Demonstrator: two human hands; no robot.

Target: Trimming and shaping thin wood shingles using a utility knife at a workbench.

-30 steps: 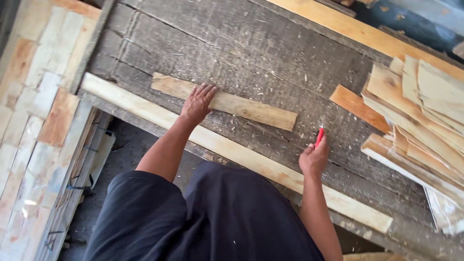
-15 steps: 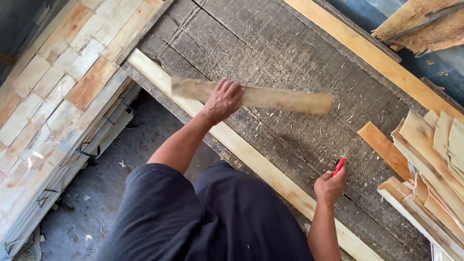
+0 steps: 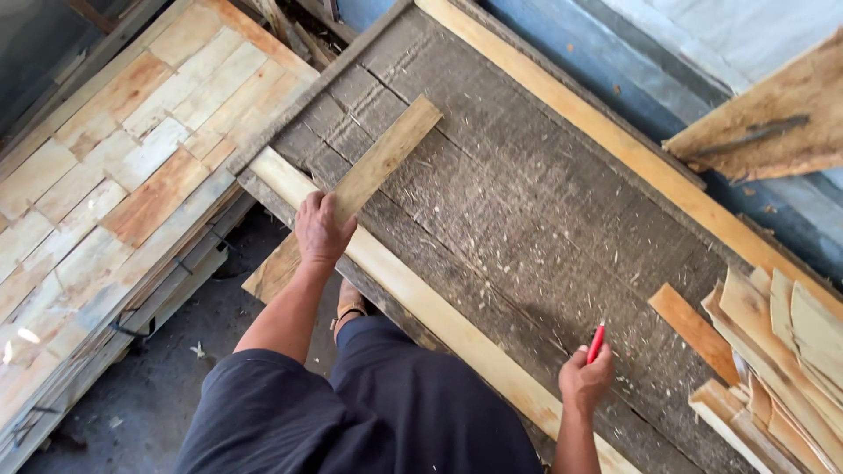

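Left hand (image 3: 321, 230): closed around a short wooden board (image 3: 351, 193), fingers wrapped over its upper face near the middle of its length. Board held diagonally, far end over the grey weathered workbench (image 3: 527, 211), near end projecting past the bench's front edge above the floor. Crosses over the long pale batten (image 3: 421, 303) lying along the bench's near edge; contact between board and batten cannot be told.

Right hand (image 3: 585, 382): curled shut on a red pencil (image 3: 596, 341), tip pointing up and away from the body, positioned above the near part of the bench, just beyond the pale batten. Well apart from the left hand.

Second long pale strip (image 3: 606, 140) fixed along the far edge of the bench. Stack of rough offcut slats (image 3: 773, 351) at the right end of the bench. Panel of joined light and reddish wood blocks (image 3: 123, 167) lying to the left of the bench, below its level. Dark trousers (image 3: 351, 412) visible at bottom centre
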